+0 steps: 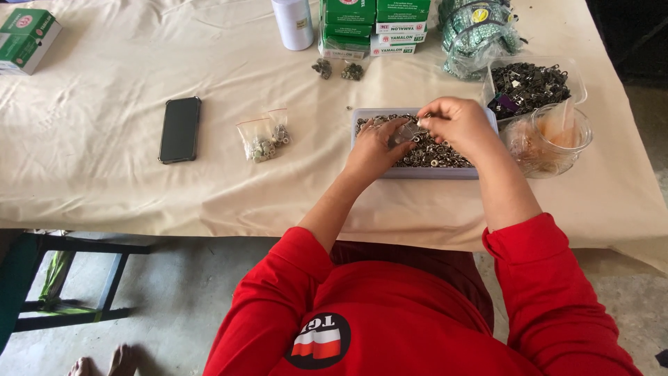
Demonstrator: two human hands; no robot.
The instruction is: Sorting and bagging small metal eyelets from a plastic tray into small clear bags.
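Note:
A shallow clear tray full of small metal ring-shaped parts sits on the cream-covered table in front of me. My left hand rests over the tray and holds a small clear plastic bag between its fingers. My right hand is just to the right of it, above the tray, with fingertips pinched at the bag's mouth on small metal parts. Both forearms reach out of red sleeves.
Two small filled plastic bags lie left of the tray, a black phone farther left. A clear cup and a tray of dark metal parts stand right. Green boxes, a white bottle and a green box are behind.

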